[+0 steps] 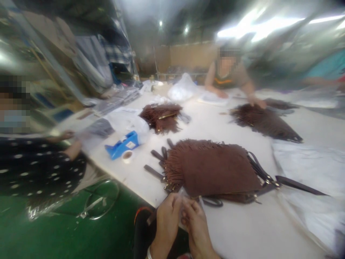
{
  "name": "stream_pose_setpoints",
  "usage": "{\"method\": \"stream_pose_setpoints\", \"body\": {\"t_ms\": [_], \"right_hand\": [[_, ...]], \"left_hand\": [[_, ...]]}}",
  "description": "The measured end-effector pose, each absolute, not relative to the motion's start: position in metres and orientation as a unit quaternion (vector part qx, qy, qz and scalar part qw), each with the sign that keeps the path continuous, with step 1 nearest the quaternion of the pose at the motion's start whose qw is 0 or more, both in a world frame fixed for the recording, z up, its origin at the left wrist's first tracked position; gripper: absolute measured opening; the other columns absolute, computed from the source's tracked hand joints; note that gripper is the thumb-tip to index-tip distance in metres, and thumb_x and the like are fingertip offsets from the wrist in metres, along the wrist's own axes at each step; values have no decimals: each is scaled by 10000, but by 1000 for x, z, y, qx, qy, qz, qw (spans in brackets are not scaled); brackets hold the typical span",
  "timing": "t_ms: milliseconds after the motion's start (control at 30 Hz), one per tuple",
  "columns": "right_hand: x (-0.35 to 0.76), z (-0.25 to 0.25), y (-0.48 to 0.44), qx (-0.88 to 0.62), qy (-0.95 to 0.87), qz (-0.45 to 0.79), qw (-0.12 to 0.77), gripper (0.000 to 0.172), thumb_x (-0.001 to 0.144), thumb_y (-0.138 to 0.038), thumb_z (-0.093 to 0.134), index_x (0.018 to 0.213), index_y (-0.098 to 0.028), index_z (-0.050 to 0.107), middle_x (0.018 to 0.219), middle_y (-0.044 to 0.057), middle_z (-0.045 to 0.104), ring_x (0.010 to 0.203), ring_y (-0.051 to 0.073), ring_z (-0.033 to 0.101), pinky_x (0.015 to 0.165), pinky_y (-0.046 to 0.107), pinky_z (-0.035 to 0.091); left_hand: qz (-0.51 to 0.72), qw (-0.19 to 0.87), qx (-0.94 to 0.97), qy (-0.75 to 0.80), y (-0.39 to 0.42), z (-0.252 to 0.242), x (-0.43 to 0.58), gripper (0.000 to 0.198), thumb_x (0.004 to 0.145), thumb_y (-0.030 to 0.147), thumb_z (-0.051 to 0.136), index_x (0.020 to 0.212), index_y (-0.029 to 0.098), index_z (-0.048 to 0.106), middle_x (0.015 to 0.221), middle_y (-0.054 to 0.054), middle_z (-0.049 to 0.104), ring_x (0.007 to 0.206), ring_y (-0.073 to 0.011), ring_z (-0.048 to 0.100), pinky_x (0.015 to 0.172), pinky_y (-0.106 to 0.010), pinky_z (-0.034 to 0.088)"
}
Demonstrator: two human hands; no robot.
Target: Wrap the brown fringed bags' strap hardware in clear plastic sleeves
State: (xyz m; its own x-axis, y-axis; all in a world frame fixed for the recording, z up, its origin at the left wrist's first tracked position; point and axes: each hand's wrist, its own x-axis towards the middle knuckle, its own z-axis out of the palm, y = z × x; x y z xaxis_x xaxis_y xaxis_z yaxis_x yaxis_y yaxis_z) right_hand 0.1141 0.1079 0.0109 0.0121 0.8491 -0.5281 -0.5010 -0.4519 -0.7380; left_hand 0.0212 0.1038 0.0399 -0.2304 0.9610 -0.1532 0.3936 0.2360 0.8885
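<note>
My left hand point(167, 219) and my right hand point(196, 223) meet at the near edge of the white table point(242, 230), fingers pinched together on a small clear plastic piece point(181, 197) that is too blurred to name. Just beyond them lies a stack of brown fringed suede bags point(212, 167) with dark straps point(299, 185) and metal clasps. The picture is motion-blurred.
A blue tape dispenser point(122, 144) and a tape roll point(127, 156) sit left of the bags. More fringed bags point(161, 117) lie farther back, another pile point(265, 120) under a co-worker's hand. A person in a dotted dark top point(37, 169) sits at left. White plastic sheets point(309, 169) lie right.
</note>
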Motion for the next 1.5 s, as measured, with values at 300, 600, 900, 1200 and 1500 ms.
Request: {"method": "stream_pose_setpoints", "body": {"t_ms": [300, 600, 900, 1200, 1500], "right_hand": [[114, 8, 94, -494, -140, 716, 473, 491, 637, -524, 806, 934, -195, 594, 562, -66, 523, 471, 68, 427, 418, 161, 313], [113, 9, 104, -487, -140, 698, 506, 417, 634, -492, 813, 744, -172, 569, 505, -81, 453, 447, 45, 353, 416, 152, 294], [112, 3, 111, -509, -132, 682, 507, 432, 623, -486, 811, 752, -180, 534, 462, -106, 415, 411, 43, 336, 398, 152, 291], [120, -3, 107, -539, -222, 662, 472, 453, 669, -582, 744, 739, -180, 547, 454, -89, 428, 408, 59, 358, 397, 168, 288], [134, -23, 95, -557, -339, 611, 448, 492, 659, -669, 687, 774, -194, 633, 426, -62, 437, 356, 83, 349, 357, 200, 255]], "left_hand": [[330, 422, 565, 627, 111, 59, -2, 298, 934, 395, 425, 796, 198, 602, 719, 12, 603, 684, -156, 528, 642, -243, 363], [363, 456, 539, 608, 114, 60, 5, 311, 927, 400, 440, 965, 195, 671, 873, -21, 705, 811, -187, 606, 738, -242, 416], [436, 548, 420, 577, 114, 46, 3, 420, 862, 503, 544, 1079, 177, 696, 990, -82, 726, 839, -222, 633, 775, -294, 476], [515, 643, 213, 526, 95, 18, 11, 356, 715, 436, 745, 849, 129, 622, 662, -40, 654, 553, -150, 580, 556, -250, 429], [509, 522, 288, 621, 106, 9, 21, 169, 698, 303, 644, 757, 153, 591, 635, 2, 593, 575, -139, 520, 576, -250, 395]]}}
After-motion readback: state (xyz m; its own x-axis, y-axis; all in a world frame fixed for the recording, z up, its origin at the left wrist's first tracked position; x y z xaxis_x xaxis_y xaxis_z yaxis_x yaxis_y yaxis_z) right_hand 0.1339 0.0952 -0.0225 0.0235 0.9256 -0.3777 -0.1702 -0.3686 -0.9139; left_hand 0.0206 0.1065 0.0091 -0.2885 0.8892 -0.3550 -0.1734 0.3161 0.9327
